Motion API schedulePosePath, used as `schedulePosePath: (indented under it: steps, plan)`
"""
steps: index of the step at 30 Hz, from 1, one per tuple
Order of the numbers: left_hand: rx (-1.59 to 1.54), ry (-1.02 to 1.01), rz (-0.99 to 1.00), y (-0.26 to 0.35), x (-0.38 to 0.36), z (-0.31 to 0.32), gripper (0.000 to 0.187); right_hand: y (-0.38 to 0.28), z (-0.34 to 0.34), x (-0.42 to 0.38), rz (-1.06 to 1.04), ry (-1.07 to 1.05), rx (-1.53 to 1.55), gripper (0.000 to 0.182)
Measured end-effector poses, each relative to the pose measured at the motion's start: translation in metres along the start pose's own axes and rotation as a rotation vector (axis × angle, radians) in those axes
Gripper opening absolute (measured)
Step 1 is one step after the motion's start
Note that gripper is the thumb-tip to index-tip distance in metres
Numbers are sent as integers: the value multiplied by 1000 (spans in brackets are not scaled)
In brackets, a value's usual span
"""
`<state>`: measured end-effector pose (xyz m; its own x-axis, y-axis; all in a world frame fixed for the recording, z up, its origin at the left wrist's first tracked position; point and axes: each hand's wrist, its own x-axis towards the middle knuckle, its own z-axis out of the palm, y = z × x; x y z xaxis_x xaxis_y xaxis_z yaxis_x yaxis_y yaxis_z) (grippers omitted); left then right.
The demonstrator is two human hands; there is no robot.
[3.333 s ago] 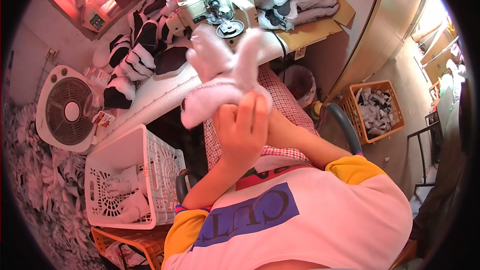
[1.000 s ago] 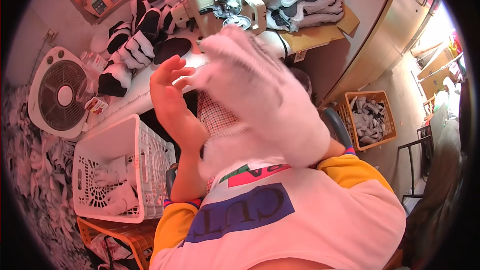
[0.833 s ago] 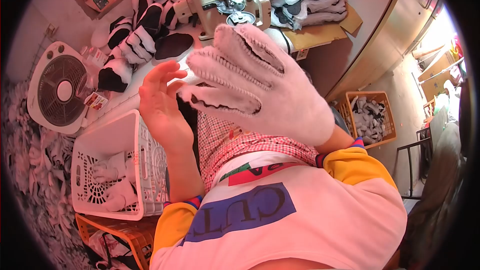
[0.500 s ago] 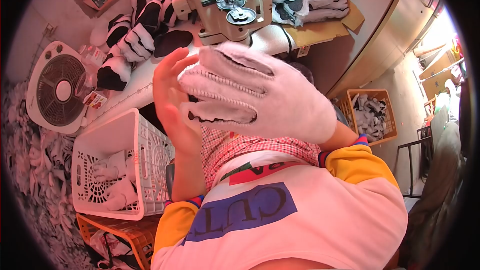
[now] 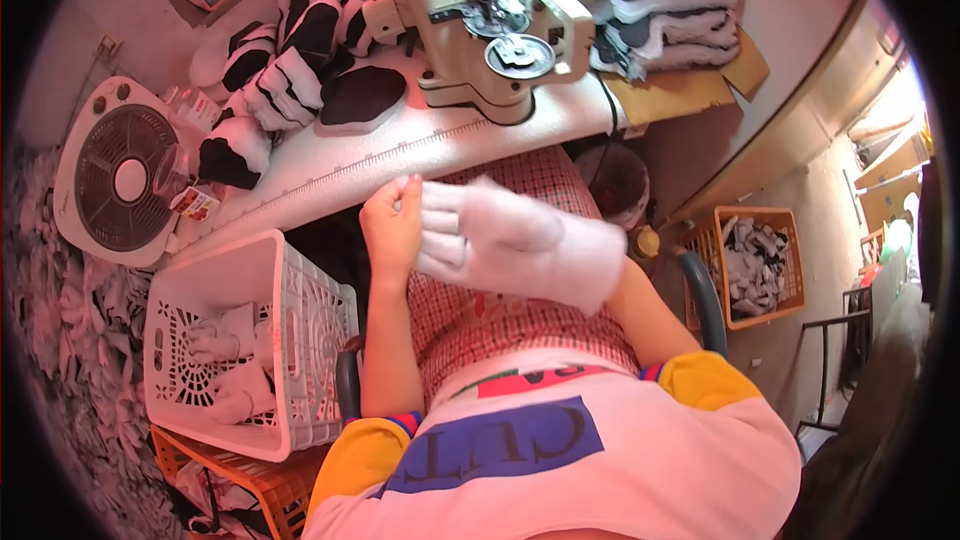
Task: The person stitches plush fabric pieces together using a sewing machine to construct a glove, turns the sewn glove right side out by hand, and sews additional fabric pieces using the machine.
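Note:
A white fleece glove (image 5: 560,255) is stretched level above my lap, slightly smeared by motion. My left hand (image 5: 390,235) is closed on its finger ends, thumb up at the tips. My right hand sits inside the glove, its fingers hidden by the cloth, and my bare right forearm (image 5: 650,315) comes out of the cuff end at the right. Beneath the glove lies a red checked apron (image 5: 470,330) over my lap. The beige sewing machine (image 5: 455,40), with a round metal disc at its front, stands on the table beyond my hands.
Black-and-white fabric pieces (image 5: 285,85) lie left of the machine, and a striped stack (image 5: 670,5) lies right. A box fan (image 5: 118,175) stands at the left. White crate (image 5: 285,340) and orange basket (image 5: 795,270) flank me. Glove heaps (image 5: 65,370) fill the far left.
The glove has moved down and away from the camera, toward my lap, and its other side now shows. My left hand, open beside it before, has closed on its finger ends.

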<state>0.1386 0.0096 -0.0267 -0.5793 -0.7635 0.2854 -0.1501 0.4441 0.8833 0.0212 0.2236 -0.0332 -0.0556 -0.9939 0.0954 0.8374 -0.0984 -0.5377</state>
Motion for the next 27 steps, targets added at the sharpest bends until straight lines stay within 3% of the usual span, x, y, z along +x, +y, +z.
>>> schedulePosePath:
  steps: [2, 3, 5, 7, 11, 14, 16, 17, 18, 20, 21, 22, 23, 24, 25, 26, 27]
  plan:
    - [300, -44, 126, -19, 22, -5, 23, 9, -53, -9, 129, 351, 152, 49]
    - [313, 4, 192, -16, 36, -4, 21, 16, -65, -5, 142, 347, 147, 49]
    - [380, 132, 363, -10, 76, -2, 17, 30, -80, -3, 6, 500, 460, 47]
    - [327, 201, 491, -9, 130, 0, 11, 39, -93, 2, -46, 549, 476, 45]
    - [599, -77, 501, -70, 240, 26, 23, 46, -99, 19, -178, 611, 603, 43]
    - [678, -10, 382, -83, 279, 47, 35, 52, -106, 24, -211, 630, 626, 39]
    - [747, -32, 227, -93, 298, 55, 47, 55, -109, 11, 116, 749, 449, 39]
    - [741, -11, 155, -77, 288, 57, 46, 51, -105, 0, 177, 750, 137, 35]
    - [761, 7, 158, -92, 294, 61, 45, 40, -105, -12, 121, 787, 173, 35]
    - [832, 11, 144, -101, 302, 62, 45, 2, -108, -33, 353, 588, -638, 20]
    - [786, -8, 212, -102, 305, 55, 46, -31, -103, -38, 164, 523, -1319, 17]
    - [1067, -141, 661, -143, 345, 41, 37, -31, -127, -43, -5, 846, -1253, 19]
    - [636, -91, 434, -118, 319, 48, 50, -42, -163, -47, -248, 987, -1580, 21]
    - [632, -147, 518, -138, 339, 45, 45, -55, -174, -37, -346, 1257, -1338, 25]
    - [395, -127, 528, -117, 322, 49, 42, -60, -208, -33, -518, 1375, -1017, 22]
    - [463, -188, 548, -144, 347, 43, 42, -66, -244, -21, -679, 1518, -635, 19]
    - [420, -145, 642, -120, 323, 46, 41, -74, -279, -13, -753, 1509, -496, 24]
